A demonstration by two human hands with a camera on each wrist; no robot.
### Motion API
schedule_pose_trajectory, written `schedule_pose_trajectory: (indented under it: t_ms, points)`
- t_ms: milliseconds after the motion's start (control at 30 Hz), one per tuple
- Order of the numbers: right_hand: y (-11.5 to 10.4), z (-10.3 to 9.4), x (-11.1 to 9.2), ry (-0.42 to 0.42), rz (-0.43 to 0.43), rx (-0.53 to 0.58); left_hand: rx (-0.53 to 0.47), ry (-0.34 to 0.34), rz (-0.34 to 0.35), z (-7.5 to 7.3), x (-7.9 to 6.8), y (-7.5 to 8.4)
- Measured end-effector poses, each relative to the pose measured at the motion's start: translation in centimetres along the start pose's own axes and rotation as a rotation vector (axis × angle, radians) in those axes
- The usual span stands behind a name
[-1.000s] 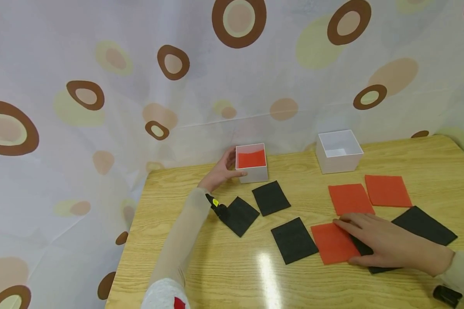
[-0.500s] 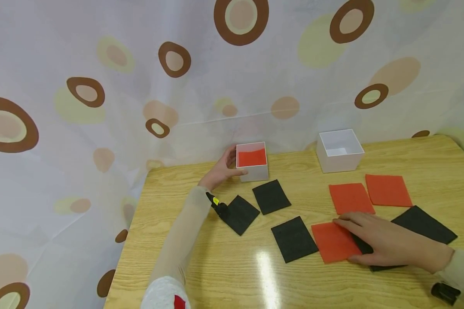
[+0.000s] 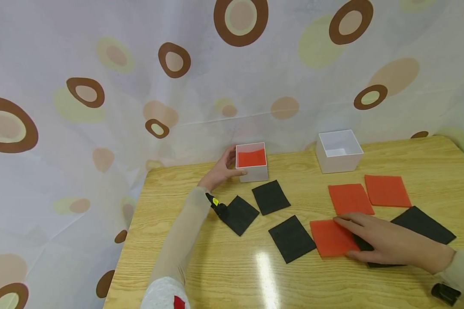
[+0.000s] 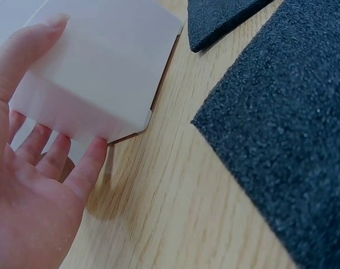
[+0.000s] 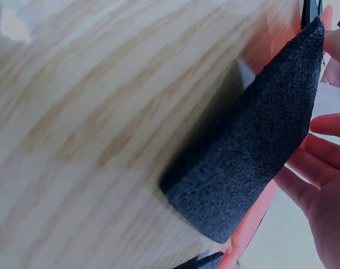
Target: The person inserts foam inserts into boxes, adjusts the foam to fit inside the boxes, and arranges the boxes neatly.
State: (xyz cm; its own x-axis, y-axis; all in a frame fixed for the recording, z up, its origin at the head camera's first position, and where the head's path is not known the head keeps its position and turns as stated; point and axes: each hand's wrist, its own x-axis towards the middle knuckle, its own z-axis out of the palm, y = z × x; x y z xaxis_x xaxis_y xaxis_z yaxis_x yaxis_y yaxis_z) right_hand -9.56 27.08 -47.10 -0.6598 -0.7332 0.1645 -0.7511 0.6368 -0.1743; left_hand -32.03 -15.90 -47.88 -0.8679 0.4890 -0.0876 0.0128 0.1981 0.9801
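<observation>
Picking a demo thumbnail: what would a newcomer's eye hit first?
Probably the big brown-ringed spots on the pale backdrop behind the table. Next, the red squares and black squares spread across it, the right hand over some at the right. Then the red piece inside the left one of two white boxes, gripped by the left hand.
</observation>
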Motion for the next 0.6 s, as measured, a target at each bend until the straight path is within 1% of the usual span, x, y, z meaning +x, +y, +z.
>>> schedule_pose_trajectory:
  t_ms: [167,333,467,600]
  points:
    - [0.01,0.38,0.07,0.006,-0.021,-0.027,-0.002,0.000,-0.001,0.05,-0.02,-0.01]
    - [0.16,0.54,-0.11,-0.013,-0.044,-0.050,-0.008,-0.002,-0.010,0.10,-0.02,0.11]
    - [0.24,0.52,-0.13,-0.037,-0.043,-0.044,-0.017,-0.003,-0.018,0.14,-0.10,0.24]
    - [0.22,0.50,-0.10,-0.041,-0.043,-0.037,-0.022,-0.001,-0.021,0.17,-0.09,0.22]
